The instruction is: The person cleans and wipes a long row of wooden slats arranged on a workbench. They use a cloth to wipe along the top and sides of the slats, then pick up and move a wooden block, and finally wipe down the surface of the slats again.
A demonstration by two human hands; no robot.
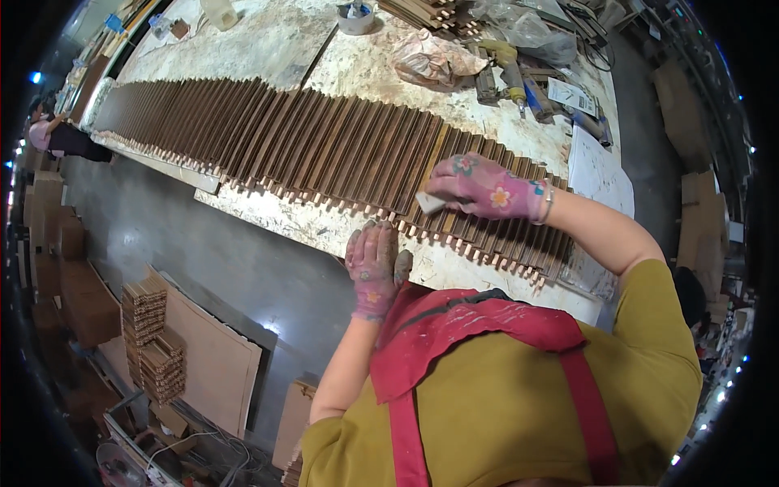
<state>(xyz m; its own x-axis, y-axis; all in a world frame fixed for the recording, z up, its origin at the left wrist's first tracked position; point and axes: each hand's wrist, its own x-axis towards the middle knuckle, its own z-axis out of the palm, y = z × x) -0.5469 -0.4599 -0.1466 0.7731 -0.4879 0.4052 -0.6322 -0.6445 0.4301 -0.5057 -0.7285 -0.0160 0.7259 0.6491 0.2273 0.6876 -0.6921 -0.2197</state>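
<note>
Beyond the wooden strips [357, 146], a white tub [355, 27] holds perhaps small tools [354, 11].

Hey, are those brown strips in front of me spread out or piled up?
Spread out: the brown strips lie side by side in a long row along the worktable, your right hand over some.

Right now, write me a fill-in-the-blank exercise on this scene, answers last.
1. The right hand grips a small ____ (white or blue) block.
2. Both gloves are patterned with colourful ____.
3. The left hand is by the ____ (near or far) ends of the brown strips.
4. The tub stands on the strips' ____ (near or far) side.
Missing words: white; flowers; near; far.
</note>
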